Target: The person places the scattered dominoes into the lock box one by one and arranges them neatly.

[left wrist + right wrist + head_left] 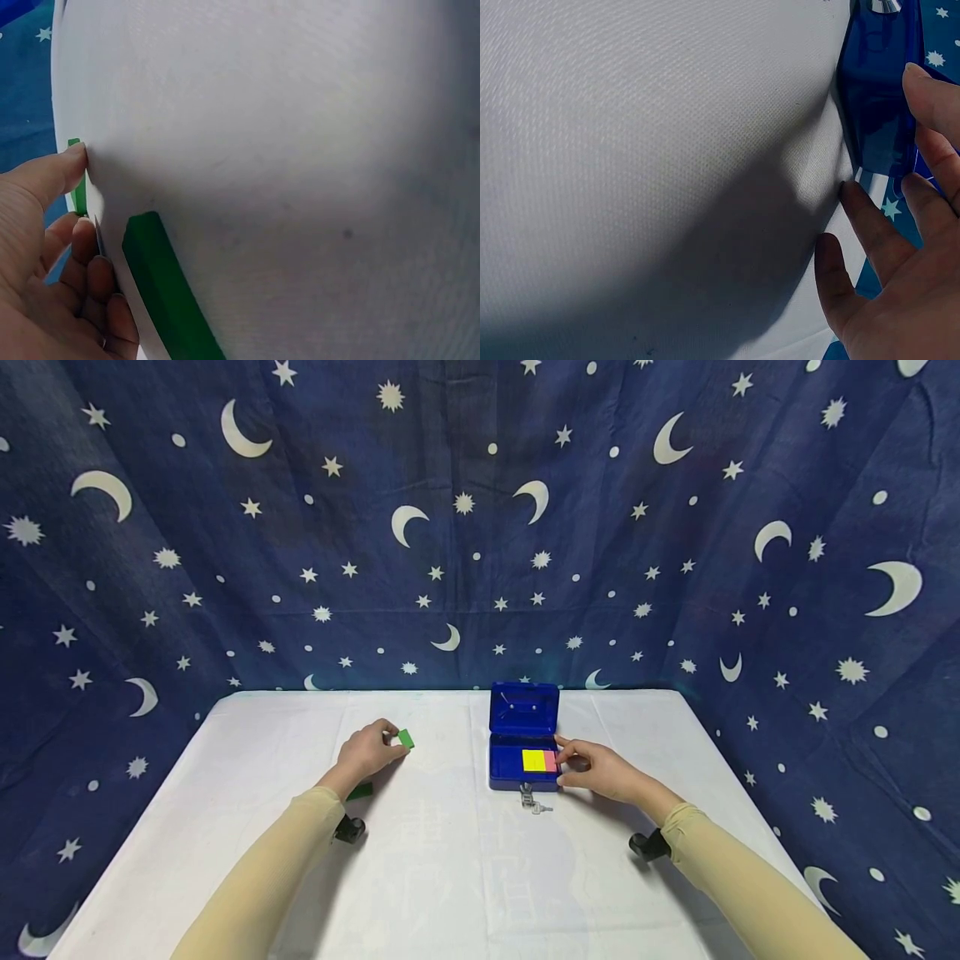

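Note:
My left hand (367,749) pinches a small green block (406,739) between thumb and fingers, low over the white table. In the left wrist view the thumb lies against this block (78,196). A second, longer green block (169,289) lies on the cloth beneath that wrist. An open blue cash box (506,766) stands to the right, its lid tipped up. Inside sit a yellow block (533,761) and a pink block (550,762), side by side. My right hand (603,770), fingers spread, rests at the box's right side, its thumb at the rim.
A latch (527,794) hangs on the box's front, with small keys (538,808) on the table below it. The white-covered table (450,877) is bordered by a dark blue curtain (480,568) with moons and stars at the back and sides.

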Demonstrator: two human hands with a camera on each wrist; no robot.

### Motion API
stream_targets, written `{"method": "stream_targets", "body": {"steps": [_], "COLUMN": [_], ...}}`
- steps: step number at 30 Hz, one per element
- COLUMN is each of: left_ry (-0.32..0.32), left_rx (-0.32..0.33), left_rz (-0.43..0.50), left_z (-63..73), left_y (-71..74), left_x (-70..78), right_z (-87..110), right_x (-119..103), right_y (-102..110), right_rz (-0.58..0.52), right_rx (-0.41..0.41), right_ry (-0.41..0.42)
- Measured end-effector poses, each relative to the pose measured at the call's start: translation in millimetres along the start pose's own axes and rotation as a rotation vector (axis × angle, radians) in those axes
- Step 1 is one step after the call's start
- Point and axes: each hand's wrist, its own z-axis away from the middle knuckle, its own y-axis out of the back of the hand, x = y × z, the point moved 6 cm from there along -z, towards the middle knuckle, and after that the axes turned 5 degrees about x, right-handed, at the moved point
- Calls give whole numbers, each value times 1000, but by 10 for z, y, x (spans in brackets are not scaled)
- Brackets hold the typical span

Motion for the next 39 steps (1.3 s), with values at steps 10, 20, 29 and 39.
{"method": "stream_targets", "body": {"steps": [10, 20, 29, 39], "left_ry": [-7, -14, -26, -68], "left_rx": [4, 11, 16, 27], "left_rz": [5, -5, -11, -6], "left_z": [5, 20, 23, -7], "left_y": [2, 6, 8, -2], "left_x": [-5, -6, 15, 54], "right_z": [0, -13, -2, 1], "right_x": [-1, 17, 7, -26], "right_y": [-5, -4, 6, 1], "right_rz": [-12, 3, 1, 12], "right_rx": [-7, -11, -11, -6], "right_ry": [9, 0, -3, -17]}}
